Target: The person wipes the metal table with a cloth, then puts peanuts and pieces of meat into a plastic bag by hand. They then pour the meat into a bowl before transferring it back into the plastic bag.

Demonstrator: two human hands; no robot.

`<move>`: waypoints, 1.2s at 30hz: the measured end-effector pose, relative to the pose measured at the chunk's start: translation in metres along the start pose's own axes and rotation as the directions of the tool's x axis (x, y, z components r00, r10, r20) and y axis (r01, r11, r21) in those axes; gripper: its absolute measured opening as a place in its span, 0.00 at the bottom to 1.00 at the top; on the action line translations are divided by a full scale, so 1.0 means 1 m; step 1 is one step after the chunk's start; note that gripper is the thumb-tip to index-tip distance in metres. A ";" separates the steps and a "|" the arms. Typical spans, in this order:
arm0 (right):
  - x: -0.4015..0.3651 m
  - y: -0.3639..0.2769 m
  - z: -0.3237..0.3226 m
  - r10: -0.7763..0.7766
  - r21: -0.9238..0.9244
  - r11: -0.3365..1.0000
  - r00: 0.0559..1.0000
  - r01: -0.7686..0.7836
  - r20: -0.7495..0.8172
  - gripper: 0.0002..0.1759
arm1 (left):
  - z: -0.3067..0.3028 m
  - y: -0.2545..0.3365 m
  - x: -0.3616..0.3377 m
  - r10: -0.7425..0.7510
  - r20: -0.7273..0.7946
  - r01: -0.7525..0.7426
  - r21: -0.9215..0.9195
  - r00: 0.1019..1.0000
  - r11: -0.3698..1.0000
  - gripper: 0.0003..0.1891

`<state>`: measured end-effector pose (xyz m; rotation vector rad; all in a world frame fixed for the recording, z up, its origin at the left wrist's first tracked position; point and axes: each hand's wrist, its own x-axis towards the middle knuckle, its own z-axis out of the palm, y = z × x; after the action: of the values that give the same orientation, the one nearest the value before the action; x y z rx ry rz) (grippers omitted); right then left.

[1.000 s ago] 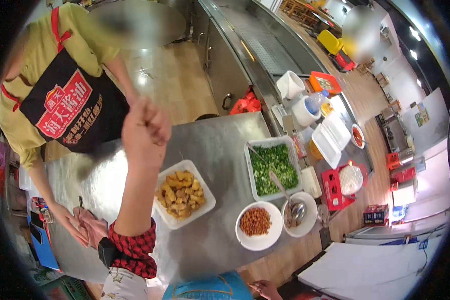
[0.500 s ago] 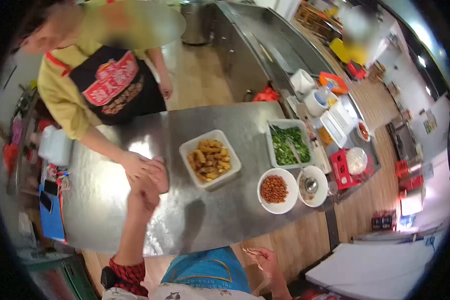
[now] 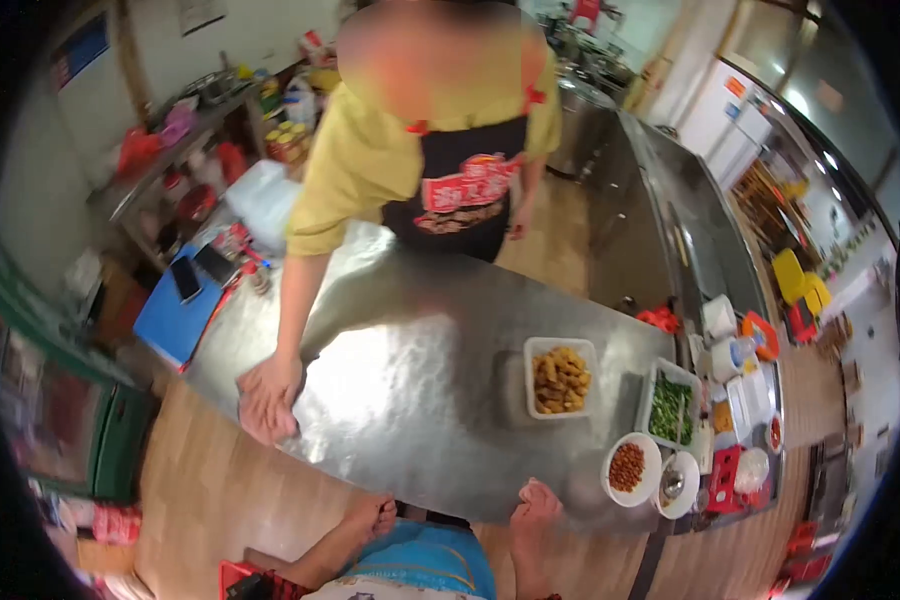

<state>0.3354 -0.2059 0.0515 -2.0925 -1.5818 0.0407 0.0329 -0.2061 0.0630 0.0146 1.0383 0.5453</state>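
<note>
Two bare hands in the head view, both by the near edge of the table point(image 3: 450, 440): left hand point(image 3: 375, 515) has a narrow grip, fingers curled in; right hand point(image 3: 537, 503), can't tell how closed. The co-worker's hand point(image 3: 272, 380) is on one pink cloth point(image 3: 270, 418) at the corner. Food's already in containers: one tub of yellow chunks point(image 3: 561, 380), one of chopped greens point(image 3: 671, 408), two white bowls point(image 3: 615, 491). What's left, can't tell.

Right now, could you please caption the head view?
Co-worker's bare hand on crumpled pink cloth at edge of shiny steel table.
</note>
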 end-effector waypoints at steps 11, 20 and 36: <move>-0.007 0.028 0.040 -0.049 -0.001 0.999 0.994 0.049 -0.101 0.18 | -0.039 -0.004 0.006 0.096 -0.008 -0.095 -0.214 0.995 0.972 0.20; -0.008 0.020 0.028 -0.232 -0.154 0.966 0.961 0.209 -0.149 0.12 | -0.045 0.007 0.014 0.121 0.003 -0.119 -0.145 0.993 0.982 0.21; -0.009 0.007 0.037 -0.056 -0.269 0.963 0.946 -0.034 -0.320 0.08 | -0.044 0.024 0.030 0.019 0.029 -0.018 -0.062 0.999 0.998 0.19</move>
<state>0.3267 -0.2010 0.0138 -2.1539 -1.4596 -0.5284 -0.0019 -0.1834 0.0219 -0.0227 0.9931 0.5925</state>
